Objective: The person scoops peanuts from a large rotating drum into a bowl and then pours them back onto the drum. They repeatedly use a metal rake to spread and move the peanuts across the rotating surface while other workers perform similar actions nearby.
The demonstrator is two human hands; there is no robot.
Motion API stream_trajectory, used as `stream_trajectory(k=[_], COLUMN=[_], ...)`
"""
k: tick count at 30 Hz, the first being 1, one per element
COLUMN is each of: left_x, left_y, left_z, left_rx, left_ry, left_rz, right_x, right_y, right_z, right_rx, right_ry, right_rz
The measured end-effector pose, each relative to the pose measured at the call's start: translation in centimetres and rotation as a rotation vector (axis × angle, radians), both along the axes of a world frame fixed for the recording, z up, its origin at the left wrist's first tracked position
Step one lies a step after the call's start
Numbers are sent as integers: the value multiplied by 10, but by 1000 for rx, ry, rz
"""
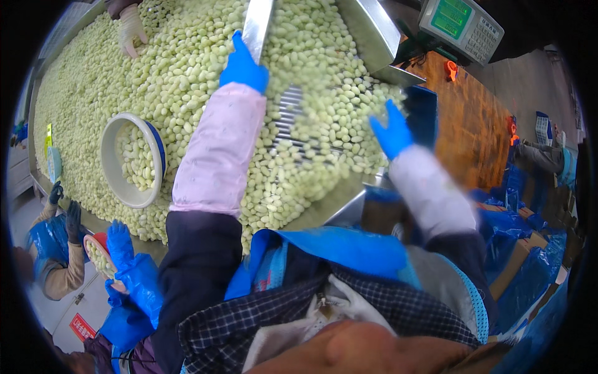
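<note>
My left hand (pixel 244 68), in a blue glove, grips the near end of a shiny metal divider strip (pixel 258 28) that stands among the pale green shelled beans (pixel 196 56). One finger lies along the strip's left side. To the right, my gloved right hand (pixel 393 132) has thumb and fingers apart and nothing in it. It is beside the beans at the right end of the steel table, near a blue bin (pixel 423 117). Between my hands, some beans are blurred over a slotted metal grate (pixel 289 110).
A white bowl (pixel 107 159) holding beans stands tilted at the left. Another person's gloved hand (pixel 133 32) reaches in at the top left. Co-workers' blue sleeve (pixel 142 280) and red bowl (pixel 96 240) are lower left. A digital scale (pixel 460 28) stands by a wooden tabletop (pixel 462 126).
</note>
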State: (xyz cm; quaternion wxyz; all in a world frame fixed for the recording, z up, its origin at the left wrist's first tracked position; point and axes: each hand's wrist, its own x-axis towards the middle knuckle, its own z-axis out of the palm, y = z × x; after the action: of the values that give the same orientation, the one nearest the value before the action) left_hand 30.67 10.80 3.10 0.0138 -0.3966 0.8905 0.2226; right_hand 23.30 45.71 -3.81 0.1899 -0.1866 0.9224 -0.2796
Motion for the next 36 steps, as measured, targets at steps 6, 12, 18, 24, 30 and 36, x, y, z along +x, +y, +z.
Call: stream_trajectory(k=[6,12,18,24,30,36], left_x=[-19,-2,1,25,26,27], left_y=[36,69,85,95,104,111], left_z=[-22,-17,-20,-33,-16,-12], left_rx=[-1,186,230,251,326,427], left_ry=[-93,-121,-85,-73,-67,-36], left_rz=[-141,-162,-188,-166,-158,-135], right_x=[-5,-15,-59,-55,-77,-75], right_y=[-9,-30,-86,-96,-129,-135], right_z=[-28,-10,-21,-10,5,0], right_rx=[13,-345,-354,-143,319,532], right_ry=[34,-88,17,379,354,253], right_rz=[-117,-131,-180,6,213,361])
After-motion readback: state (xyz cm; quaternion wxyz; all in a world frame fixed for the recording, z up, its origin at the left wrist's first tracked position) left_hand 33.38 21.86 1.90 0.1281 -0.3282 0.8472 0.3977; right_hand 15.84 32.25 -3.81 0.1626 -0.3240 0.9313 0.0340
